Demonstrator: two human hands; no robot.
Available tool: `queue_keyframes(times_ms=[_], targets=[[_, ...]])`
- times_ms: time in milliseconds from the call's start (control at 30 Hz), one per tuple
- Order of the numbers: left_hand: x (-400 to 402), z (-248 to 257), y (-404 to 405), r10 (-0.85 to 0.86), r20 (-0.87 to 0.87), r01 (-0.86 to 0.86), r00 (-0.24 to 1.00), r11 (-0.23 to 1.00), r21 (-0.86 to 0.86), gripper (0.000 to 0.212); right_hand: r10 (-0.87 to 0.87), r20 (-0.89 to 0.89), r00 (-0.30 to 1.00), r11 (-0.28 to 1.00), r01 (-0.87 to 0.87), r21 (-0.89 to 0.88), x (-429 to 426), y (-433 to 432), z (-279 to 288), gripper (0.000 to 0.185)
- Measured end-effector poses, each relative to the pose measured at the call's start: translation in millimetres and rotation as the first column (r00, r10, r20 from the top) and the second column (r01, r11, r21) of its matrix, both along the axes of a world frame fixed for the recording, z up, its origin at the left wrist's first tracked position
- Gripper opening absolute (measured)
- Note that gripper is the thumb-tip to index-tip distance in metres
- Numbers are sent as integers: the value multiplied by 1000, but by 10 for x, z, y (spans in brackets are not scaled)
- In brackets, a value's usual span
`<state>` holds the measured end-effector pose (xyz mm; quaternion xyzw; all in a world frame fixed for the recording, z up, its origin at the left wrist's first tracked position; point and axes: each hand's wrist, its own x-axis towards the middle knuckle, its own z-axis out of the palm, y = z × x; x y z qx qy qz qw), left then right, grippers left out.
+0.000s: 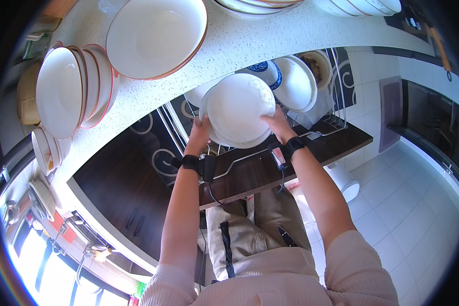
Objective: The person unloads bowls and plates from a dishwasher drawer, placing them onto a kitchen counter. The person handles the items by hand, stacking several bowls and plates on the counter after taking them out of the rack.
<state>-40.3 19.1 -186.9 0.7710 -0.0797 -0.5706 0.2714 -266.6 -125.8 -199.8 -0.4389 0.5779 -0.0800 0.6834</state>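
Both of my hands grip a white dish (239,111) with a pale floral pattern near its rim, held over the pulled-out wire dish rack drawer. At least one more white dish shows just beneath it. On the left edge rests my left hand (199,134), thumb on top. My right hand (278,124) grips the right edge the same way. Behind the dish, a blue-patterned bowl (267,74) and a white plate (293,86) lean in the rack. A pale bowl (317,69) with something brown inside sits farther right. The dishes partly hide the rack (342,91).
The speckled countertop (222,49) borders the drawer. On it are a large white bowl (157,38) and leaning stacks of white bowls (59,91). The dark drawer front (321,141) stands close to my legs. A white cylindrical object (346,183) is on the tiled floor.
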Motion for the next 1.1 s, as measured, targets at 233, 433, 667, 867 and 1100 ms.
queue_keyframes(times_ms=[233, 433, 667, 867, 1100], targets=[[30, -368, 127, 124, 134, -87, 983, 963, -254, 62, 25, 10, 1000, 999, -25, -29, 194, 82, 73, 70], [-149, -74, -205, 481, -485, -598, 730, 794, -112, 70, 92, -126, 988, 978, -113, -175, 151, 125, -84, 83], [115, -505, -212, 415, -339, -496, 844, 844, -202, 70, -74, 87, 994, 970, 51, 239, 181, -101, -185, 78], [37, -90, -523, 160, -71, -171, 985, 966, -194, 55, -120, 178, 977, 931, 48, 362, 24, -212, -380, 82], [-68, 95, -132, 232, -245, -303, 942, 900, -313, 52, -28, 142, 990, 949, -18, 315, 15, -141, 137, 75]])
